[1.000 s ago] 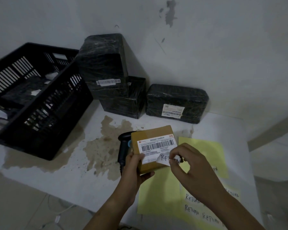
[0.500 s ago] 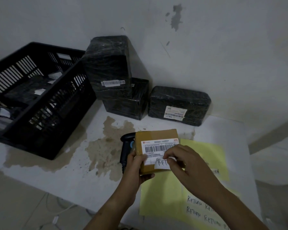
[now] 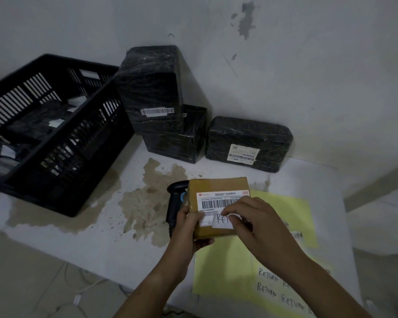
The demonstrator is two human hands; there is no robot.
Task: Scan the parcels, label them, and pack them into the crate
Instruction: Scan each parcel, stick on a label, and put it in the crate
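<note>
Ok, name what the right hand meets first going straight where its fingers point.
Right hand, pinching the sticker, points left across the brown parcel; likely the left hand gripping its edge, depth unclear.

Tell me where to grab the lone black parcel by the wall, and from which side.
Likely by its right end, coming from the front right. The black parcel lies flat and long, back close to the wall, left end near the stacked parcels; its right end and front stand free.
</note>
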